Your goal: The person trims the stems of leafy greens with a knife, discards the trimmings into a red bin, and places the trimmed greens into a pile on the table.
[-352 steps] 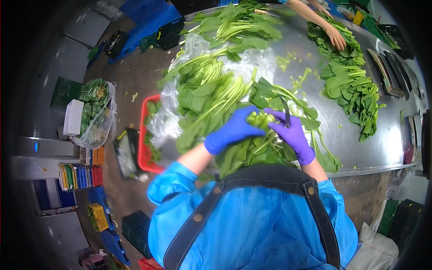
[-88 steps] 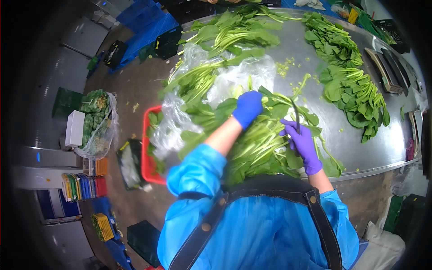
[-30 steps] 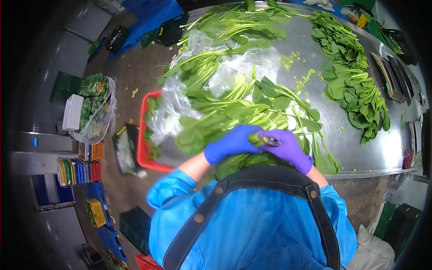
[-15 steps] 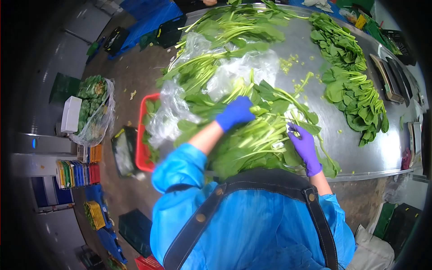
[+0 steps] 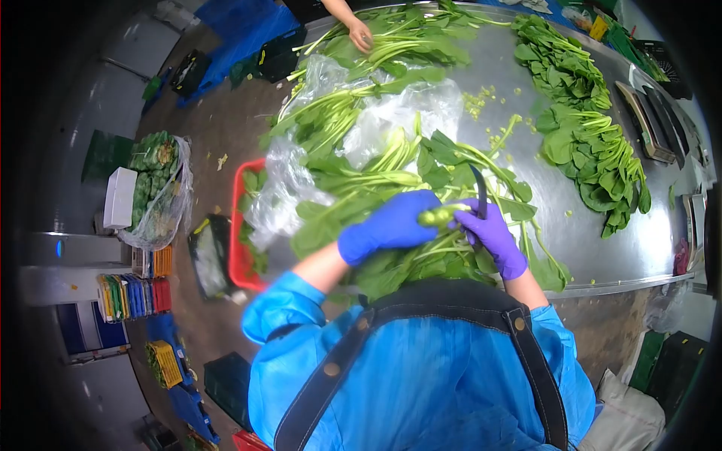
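My left hand [image 5: 395, 225], in a blue glove, is closed around a bunch of leafy greens [image 5: 436, 217], whose pale cut stem ends poke out to the right. Close against those ends is my right hand [image 5: 492, 237] in a purple glove. It grips a knife [image 5: 480, 188] with a dark, slightly curved blade pointing away from me; the handle is hidden by the fingers. Below and around both hands lies a loose heap of leafy greens [image 5: 421, 267] on the metal table [image 5: 519, 105]. Other stalks [image 5: 402, 154] lie just beyond my left hand.
Clear plastic bags [image 5: 282, 188] lie among the greens at left. A red crate [image 5: 241, 255] stands at the table's left edge. Trimmed bunches [image 5: 602, 161] line the right side, near small stem scraps [image 5: 481, 101]. Another person's hand [image 5: 359, 34] touches the far greens.
My left hand has come nearer and right with the bunch, and my right hand has moved left to meet its stem ends. The knife blade now shows. Another person's hand has entered at the top.
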Demonstrator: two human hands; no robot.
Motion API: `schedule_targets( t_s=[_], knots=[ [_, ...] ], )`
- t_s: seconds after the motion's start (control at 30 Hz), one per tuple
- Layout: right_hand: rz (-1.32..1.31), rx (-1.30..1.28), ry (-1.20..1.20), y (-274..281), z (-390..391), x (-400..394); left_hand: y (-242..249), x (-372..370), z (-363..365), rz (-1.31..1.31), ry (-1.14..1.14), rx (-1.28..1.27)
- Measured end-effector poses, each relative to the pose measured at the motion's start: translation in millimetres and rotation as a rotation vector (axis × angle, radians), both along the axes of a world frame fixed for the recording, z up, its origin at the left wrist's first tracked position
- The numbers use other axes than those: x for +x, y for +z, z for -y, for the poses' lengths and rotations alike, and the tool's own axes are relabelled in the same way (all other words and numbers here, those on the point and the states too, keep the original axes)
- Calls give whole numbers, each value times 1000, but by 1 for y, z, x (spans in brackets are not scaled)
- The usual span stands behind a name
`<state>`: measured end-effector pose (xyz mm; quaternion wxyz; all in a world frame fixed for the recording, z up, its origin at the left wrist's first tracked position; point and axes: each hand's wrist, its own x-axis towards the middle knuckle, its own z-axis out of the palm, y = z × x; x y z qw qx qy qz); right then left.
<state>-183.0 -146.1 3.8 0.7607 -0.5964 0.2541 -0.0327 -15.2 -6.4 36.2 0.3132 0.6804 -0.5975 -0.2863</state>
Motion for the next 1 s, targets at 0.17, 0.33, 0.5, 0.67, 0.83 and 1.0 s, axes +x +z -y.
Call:
schedule_targets(
  t_s=[0.17,0.33,0.5,0.67,0.83,1.0],
  knots=[
    [17,10,-266,-19,52,-42,21,63,-41,-184,451,137],
    [-390,-825,-365,-55,100,-74,-37,53,-34,317,396,143],
    [-290,-718,-324,-46,63,-49,-93,21,13,474,301,-6],
    [-156,-671,-144,-77,31,-23,-112,-3,10,540,181,16],
    [-145,-350,-64,-62,10,31,-116,-14,-5,504,171,19],
    [-43,-541,-3,-104,4,63,-102,-16,-14,516,209,-67]
  ],
)
